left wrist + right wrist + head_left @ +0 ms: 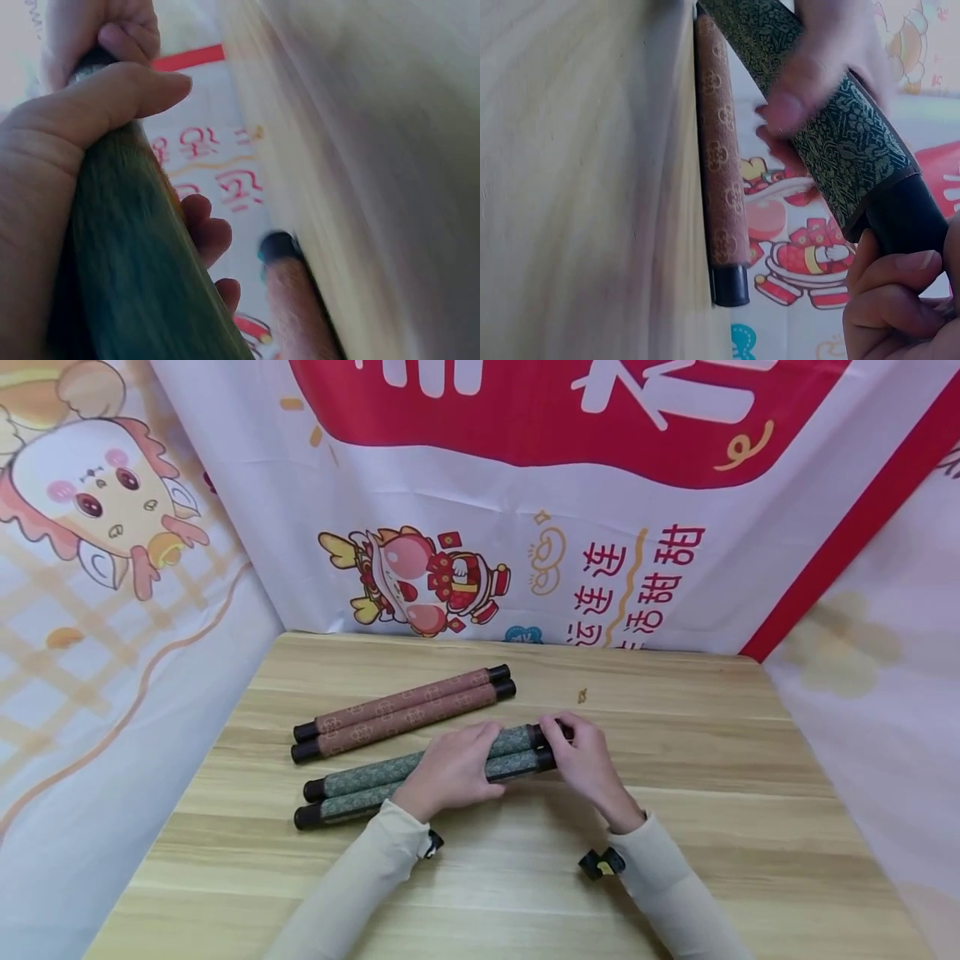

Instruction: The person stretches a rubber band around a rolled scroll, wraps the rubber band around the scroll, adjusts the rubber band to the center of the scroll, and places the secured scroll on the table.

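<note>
A green brocade scroll (367,774) shows as two parallel rolls with black end knobs, slanting across the table. My left hand (453,768) grips it around the middle, thumb on one side and fingertips curled round the other. At the far right end, my right hand (588,760) holds the black knobs; its fingers (896,300) curl below one black knob (904,217) in the right wrist view. That same view shows the green rolls (855,142) tilted up off the tabletop. Behind lies a reddish-brown scroll (405,710), also two rolls with black ends, untouched by either hand.
The wooden table (712,777) reaches back to a white and red printed cloth (465,485). Patterned cloths hang at the left (112,568) and right (847,635). A small tan mark (582,696) shows on the table behind my right hand.
</note>
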A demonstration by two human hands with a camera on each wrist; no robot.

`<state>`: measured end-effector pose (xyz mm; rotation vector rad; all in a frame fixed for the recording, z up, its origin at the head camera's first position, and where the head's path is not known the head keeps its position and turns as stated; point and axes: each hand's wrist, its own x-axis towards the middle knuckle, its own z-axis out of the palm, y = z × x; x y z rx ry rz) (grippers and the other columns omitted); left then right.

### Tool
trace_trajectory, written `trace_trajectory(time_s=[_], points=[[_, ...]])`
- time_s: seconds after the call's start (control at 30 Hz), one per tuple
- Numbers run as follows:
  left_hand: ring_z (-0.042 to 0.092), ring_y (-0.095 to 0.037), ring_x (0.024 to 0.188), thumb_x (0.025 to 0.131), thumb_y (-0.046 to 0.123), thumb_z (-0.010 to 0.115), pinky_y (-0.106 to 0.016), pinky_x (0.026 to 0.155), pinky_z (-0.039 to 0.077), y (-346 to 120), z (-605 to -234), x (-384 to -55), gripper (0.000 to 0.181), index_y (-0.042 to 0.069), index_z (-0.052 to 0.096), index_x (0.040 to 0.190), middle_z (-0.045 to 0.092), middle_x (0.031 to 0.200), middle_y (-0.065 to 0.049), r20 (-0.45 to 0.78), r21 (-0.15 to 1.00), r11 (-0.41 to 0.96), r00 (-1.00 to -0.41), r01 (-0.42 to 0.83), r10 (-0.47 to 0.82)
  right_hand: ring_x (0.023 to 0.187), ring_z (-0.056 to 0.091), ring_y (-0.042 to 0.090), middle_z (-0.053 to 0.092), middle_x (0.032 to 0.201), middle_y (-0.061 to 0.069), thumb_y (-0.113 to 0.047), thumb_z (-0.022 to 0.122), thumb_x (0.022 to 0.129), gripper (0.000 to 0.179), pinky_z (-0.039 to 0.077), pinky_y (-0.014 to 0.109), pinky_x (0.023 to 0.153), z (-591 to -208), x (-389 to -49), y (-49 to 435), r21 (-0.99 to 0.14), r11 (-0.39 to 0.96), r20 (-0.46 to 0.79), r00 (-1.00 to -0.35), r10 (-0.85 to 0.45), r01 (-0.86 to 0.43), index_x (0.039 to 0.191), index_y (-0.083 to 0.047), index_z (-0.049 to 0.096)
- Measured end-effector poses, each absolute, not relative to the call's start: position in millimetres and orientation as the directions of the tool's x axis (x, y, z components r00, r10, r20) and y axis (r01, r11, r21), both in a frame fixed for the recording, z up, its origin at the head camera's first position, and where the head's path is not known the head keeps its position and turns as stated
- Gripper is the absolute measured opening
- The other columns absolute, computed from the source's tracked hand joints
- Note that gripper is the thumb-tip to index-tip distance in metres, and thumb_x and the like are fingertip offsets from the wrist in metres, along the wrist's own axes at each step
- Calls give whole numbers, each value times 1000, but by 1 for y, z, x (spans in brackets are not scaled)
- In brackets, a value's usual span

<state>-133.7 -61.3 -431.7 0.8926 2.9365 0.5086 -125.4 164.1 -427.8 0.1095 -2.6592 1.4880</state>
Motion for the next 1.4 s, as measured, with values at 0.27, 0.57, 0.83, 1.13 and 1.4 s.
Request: trace_trajectory(time_s=[0.27, 0.57, 0.83, 1.13, 1.4], points=[[62, -32, 135, 82, 56, 87, -54, 111, 52, -74, -430, -128, 94, 11, 49, 155, 58, 154, -9, 67, 338, 780, -840, 527, 539, 100, 67, 24, 76, 110, 13, -39, 53, 111, 40, 54, 37, 88, -425, -126, 167, -847, 518, 118, -992, -37, -120, 114, -7, 76], [67, -29, 127, 79, 66, 84, -49, 103, 58, -45, -416, -134, 101, 9, 48, 154, 63, 148, -10, 153, 297, 733, -788, 613, 597, 96, 67, 24, 75, 106, 13, -35, 54, 110, 35, 54, 36, 85, -424, -125, 161, -849, 514, 130, -991, -29, -126, 111, -7, 75], [72, -25, 95, 77, 47, 90, -44, 80, 61, -53, -423, -133, 80, 12, 57, 140, 73, 123, -4, 141, 281, 769, -818, 573, 558, 98, 66, 24, 75, 110, 13, -39, 55, 110, 39, 53, 34, 85, -418, -123, 164, -855, 505, 126, -992, -22, -120, 113, -7, 76], [68, -31, 124, 80, 39, 91, -51, 107, 55, -86, -430, -125, 87, 6, 52, 150, 61, 151, -12, 29, 365, 800, -865, 476, 501, 100, 66, 25, 75, 112, 14, -39, 54, 110, 41, 53, 38, 88, -416, -124, 178, -842, 526, 135, -991, -12, -121, 117, -6, 76], [56, -35, 142, 78, 63, 86, -54, 117, 48, -69, -415, -129, 108, 7, 43, 159, 53, 158, -15, 147, 346, 736, -808, 582, 570, 103, 68, 28, 76, 112, 15, -36, 56, 109, 39, 53, 41, 92, -419, -125, 172, -853, 503, 160, -987, 2, -138, 115, -3, 76]])
